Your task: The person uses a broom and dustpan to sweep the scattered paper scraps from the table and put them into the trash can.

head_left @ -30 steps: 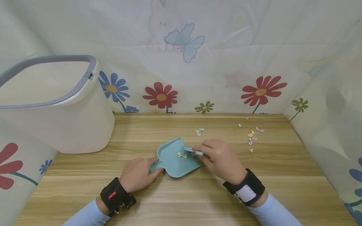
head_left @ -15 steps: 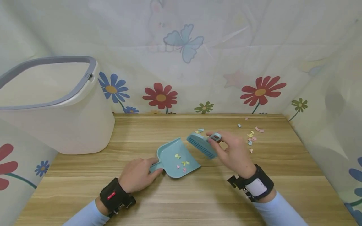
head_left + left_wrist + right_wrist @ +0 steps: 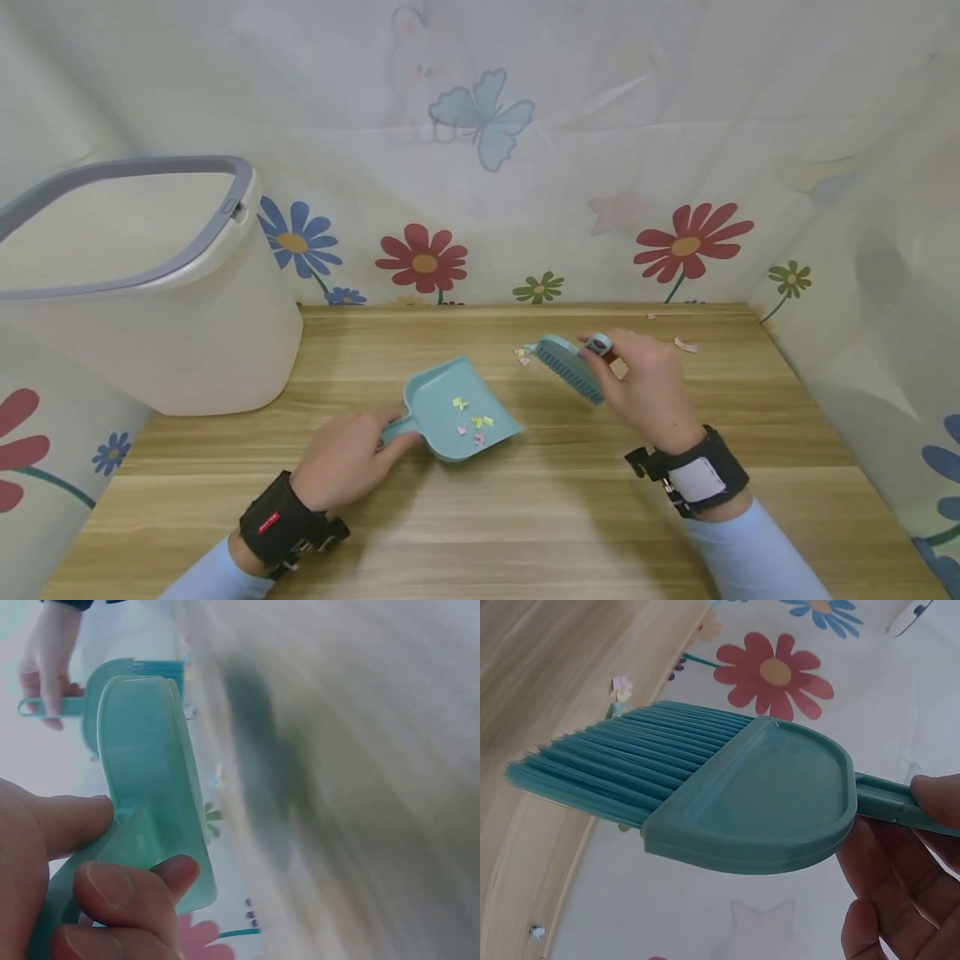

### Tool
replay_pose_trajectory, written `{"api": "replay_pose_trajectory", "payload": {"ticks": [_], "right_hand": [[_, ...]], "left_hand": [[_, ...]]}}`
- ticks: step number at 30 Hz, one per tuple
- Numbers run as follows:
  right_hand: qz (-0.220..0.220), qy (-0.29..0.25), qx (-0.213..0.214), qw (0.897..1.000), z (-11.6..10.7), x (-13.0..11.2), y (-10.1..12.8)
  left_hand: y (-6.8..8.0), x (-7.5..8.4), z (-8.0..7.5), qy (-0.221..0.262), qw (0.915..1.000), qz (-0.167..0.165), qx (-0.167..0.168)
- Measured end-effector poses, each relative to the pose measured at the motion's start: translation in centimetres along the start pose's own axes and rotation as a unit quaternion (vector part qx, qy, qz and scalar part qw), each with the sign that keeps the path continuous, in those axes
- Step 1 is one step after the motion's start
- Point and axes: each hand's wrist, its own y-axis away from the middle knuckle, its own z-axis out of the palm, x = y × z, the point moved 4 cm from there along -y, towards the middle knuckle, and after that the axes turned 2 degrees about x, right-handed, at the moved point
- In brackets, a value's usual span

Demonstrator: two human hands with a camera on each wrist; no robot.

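**Sweeping the paper scraps into the dustpan**

While your left hand (image 3: 347, 458) grips the dustpan (image 3: 459, 408) by its handle, thumb and fingers curled round it, keep the pan's front lip flat on the table (image 3: 480, 517); the left wrist view shows the handle pinched firmly, which looks like enough hold. A few scraps (image 3: 471, 423) already lie inside the pan, so I would avoid tipping it backward or lifting the lip as you slide it.

Your right hand (image 3: 647, 385) holds the brush (image 3: 570, 367) by its thin handle, fingers wrapped round it, with the brush lifted off the wood and its bristles (image 3: 622, 771) pointing toward the far left. From the right wrist view the bristles hang clear of the table, touching nothing.

Just beyond the bristle tips sits a small cluster of paper bits (image 3: 522, 354), apart from the pan's mouth. To do this well, I judge you should set the bristles down on the far side of that cluster and draw it toward the pan in one short, light stroke, since a hard flick could scatter such light paper.

Farther right, near the back wall, another pink scrap (image 3: 686, 344) lies on the wood. A white bin (image 3: 150, 333) stands at the far left, well apart from both hands.
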Motion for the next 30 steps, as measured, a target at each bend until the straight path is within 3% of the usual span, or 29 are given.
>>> {"api": "replay_pose_trajectory", "payload": {"ticks": [4, 9, 13, 19, 23, 30], "right_hand": [[0.016, 0.004, -0.004, 1.0, -0.4, 0.6, -0.1], [0.022, 0.014, 0.004, 1.0, -0.8, 1.3, -0.2], [0.031, 0.021, 0.006, 0.999, -1.1, 1.9, -0.2], [0.048, 0.015, 0.001, 0.999, -1.3, 2.4, -0.1], [0.056, 0.016, -0.001, 0.998, -1.3, 2.8, 0.0], [0.054, 0.016, 0.0, 0.998, -1.4, 3.1, -0.1]], "left_hand": [[0.5, 0.1, -1.5, 0.01, 0.9997, 0.002, 0.021], [1.4, 0.2, -4.0, 0.001, 0.9967, 0.03, 0.076], [2.4, 0.0, -6.5, -0.007, 0.988, 0.059, 0.143], [4.0, -0.5, -10.6, -0.05, 0.9734, 0.062, 0.215], [4.7, -0.5, -13.6, -0.08, 0.9581, 0.079, 0.263], [5.6, -0.4, -19.4, -0.128, 0.9231, 0.099, 0.349]]}}
